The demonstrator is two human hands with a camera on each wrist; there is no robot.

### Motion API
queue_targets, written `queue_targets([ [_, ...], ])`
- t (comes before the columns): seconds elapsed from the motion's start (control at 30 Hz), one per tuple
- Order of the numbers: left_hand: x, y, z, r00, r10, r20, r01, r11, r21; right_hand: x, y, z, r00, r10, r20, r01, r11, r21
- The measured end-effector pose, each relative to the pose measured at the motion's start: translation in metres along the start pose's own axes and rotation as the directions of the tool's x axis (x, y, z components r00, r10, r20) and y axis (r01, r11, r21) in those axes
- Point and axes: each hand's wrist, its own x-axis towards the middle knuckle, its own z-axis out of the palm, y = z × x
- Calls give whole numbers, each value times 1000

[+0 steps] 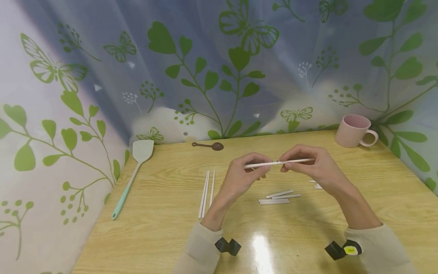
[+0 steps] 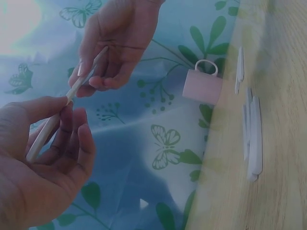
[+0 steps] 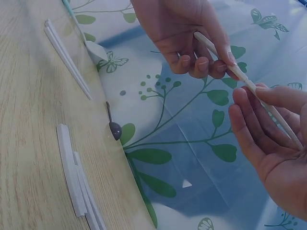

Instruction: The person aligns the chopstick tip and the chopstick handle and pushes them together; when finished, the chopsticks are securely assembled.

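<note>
Both hands hold one slim white chopstick (image 1: 261, 164) level above the table, with a joint line near its middle. My left hand (image 1: 237, 177) pinches the thicker half between thumb and fingers. On the tapered half, my right hand (image 1: 319, 167) has a thumb-and-finger pinch close to that joint. The fingertips of the two hands nearly meet in the left wrist view, where the thin tip (image 2: 101, 53) lies across the right palm. Below the hands lie several short white stick pieces (image 1: 273, 201). More thin white pieces (image 1: 317, 186) are partly hidden by the right hand.
Three long white chopsticks (image 1: 204, 194) lie left of the left forearm. A spatula with a mint handle (image 1: 126, 196) is at the table's left edge. Near the back edge are a small brown spoon (image 1: 217, 146) and, at right, a pink mug (image 1: 352, 131). A patterned curtain (image 1: 205, 68) hangs behind.
</note>
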Motion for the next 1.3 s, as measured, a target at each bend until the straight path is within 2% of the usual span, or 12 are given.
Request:
queue_targets([
  [0.3, 0, 1, 2, 1000, 11, 1, -10, 998, -54, 0, -2, 4, 1000, -2, -5, 2, 1000, 27],
  [0.73, -2, 5, 4, 1000, 10, -15, -11, 996, -90, -1, -7, 10, 1000, -10, -19, 11, 999, 45],
  [0.93, -3, 7, 5, 999, 20, -25, -23, 996, -85, -1, -9, 12, 999, -7, -34, 8, 999, 43],
  [1.3, -3, 7, 7, 999, 3, -43, -7, 996, -92, -1, -10, 14, 999, 5, -40, -3, 999, 47],
])
